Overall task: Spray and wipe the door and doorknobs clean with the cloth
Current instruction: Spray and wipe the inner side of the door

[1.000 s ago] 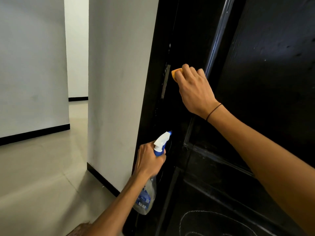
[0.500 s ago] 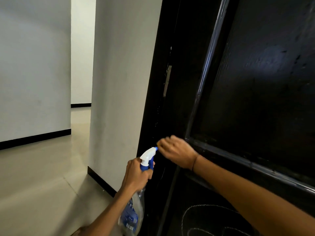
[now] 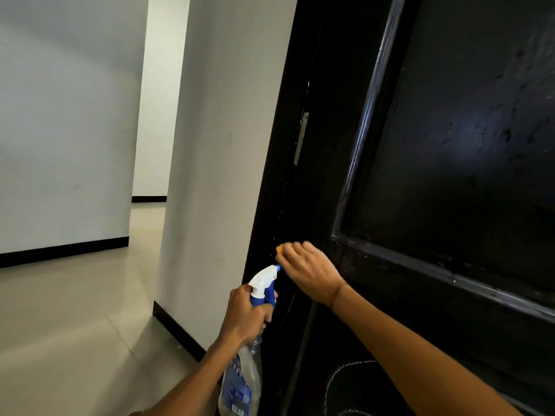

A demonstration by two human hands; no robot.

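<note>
So the black door (image 3: pixel 450 145) fills the right side of the view, glossy panel up top with a raised molding frame around it, and there are faint droplet-looking specks across the panel. The right hand (image 3: pixel 309 274) is down at the door's left edge, just below the lower left corner of that panel, with its fingers curled over and bunched together around an orange cloth (image 3: pixel 280 250). Only a tiny corner of the cloth pokes out past the fingertips, right against the door edge, so the rest of it is hidden under the hand. There's a thin dark band on that wrist. The left hand (image 3: pixel 244 315) is lower and a bit to the left, fingers wrapped tight round the neck of a spray bottle (image 3: pixel 240 382), the clear body with a blue label hanging down below the fist. The white and blue trigger head (image 3: pixel 264 280) sticks up out of the grip and its nozzle points toward the door edge, sitting just under the right hand, really close to it but I can't tell if they touch. Higher up the door edge there's a metal strike plate (image 3: pixel 301 138). Left of the door is a white wall (image 3: pixel 225 145) with black skirting, and a pale tiled floor (image 3: pixel 75 325) running back into a hallway.
</note>
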